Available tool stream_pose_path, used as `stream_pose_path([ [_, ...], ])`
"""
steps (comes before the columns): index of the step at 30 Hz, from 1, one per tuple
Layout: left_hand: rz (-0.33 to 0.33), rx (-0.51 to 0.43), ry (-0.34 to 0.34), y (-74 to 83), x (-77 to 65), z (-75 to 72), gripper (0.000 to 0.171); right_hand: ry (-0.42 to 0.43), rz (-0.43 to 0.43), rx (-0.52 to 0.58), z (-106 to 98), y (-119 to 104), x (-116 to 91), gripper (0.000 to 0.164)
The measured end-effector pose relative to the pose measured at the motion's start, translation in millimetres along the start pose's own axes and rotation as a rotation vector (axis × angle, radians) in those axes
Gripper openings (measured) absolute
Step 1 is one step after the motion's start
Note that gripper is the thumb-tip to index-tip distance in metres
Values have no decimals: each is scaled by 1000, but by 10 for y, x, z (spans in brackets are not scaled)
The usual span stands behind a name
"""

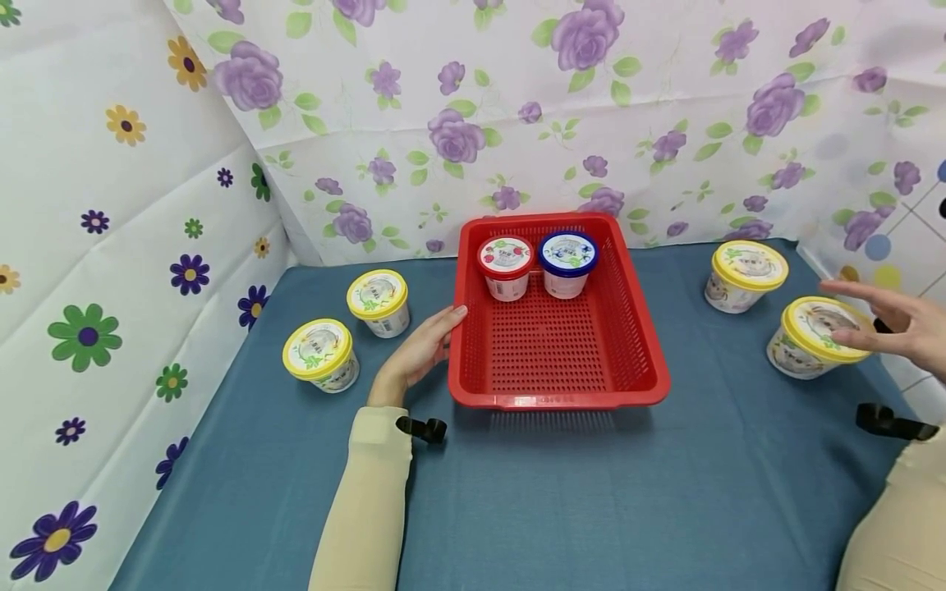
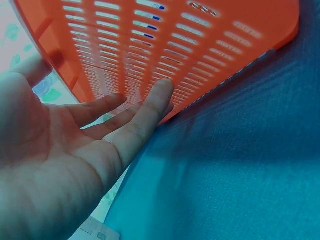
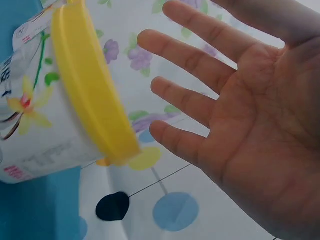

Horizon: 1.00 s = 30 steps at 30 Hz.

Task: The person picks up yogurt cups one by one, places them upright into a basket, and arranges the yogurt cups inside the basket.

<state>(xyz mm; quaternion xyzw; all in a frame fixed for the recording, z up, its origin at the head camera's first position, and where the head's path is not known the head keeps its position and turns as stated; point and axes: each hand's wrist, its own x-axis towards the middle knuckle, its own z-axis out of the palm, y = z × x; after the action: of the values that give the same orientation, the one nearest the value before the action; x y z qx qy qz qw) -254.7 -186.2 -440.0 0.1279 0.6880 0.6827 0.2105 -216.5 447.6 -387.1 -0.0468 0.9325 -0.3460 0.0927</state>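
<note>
A red plastic basket [image 1: 562, 400] stands on the blue cloth in the head view, holding a red-lidded tub [image 1: 507, 267] and a blue-lidded tub [image 1: 567, 263] near its back wall. My left hand [image 1: 423, 349] holds the basket's left side, thumb over the rim. In the left wrist view its fingers [image 2: 135, 127] lie along the slotted outer wall. At the far right, my right hand [image 1: 905, 322] hovers with spread fingers over a yellow-lidded tub [image 1: 801, 349]. The right wrist view shows a gap between those fingertips and the tub's yellow lid [image 3: 92, 85].
Behind that tub stands another yellow-lidded tub [image 1: 745, 275]. Left of the basket are two more, one farther back [image 1: 378, 302] and one nearer [image 1: 320, 355]. A flowered sheet [image 1: 458, 139] hangs behind the blue cloth [image 1: 591, 501], and a second flowered sheet [image 1: 140, 271] borders the left.
</note>
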Motion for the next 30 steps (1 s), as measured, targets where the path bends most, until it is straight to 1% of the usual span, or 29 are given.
stream_pose_path([
  [4,-4,-7,4,6,-5,4,62,-29,20,35,3,77,4,90],
  [6,-5,-7,6,8,-7,2,63,-33,17,53,17,129,11,89],
  [13,-2,-7,9,6,-9,-11,64,-15,-6,124,77,357,36,83],
  [16,-1,-9,8,1,-2,-14,64,-5,-12,132,106,424,49,80],
  [21,0,-12,1,-5,8,-5,64,18,-57,148,147,507,51,72],
  [27,-2,-15,3,-4,6,-1,63,21,-117,174,180,566,51,68],
  [30,-2,-16,4,-5,4,-4,63,29,-128,171,188,580,53,66],
])
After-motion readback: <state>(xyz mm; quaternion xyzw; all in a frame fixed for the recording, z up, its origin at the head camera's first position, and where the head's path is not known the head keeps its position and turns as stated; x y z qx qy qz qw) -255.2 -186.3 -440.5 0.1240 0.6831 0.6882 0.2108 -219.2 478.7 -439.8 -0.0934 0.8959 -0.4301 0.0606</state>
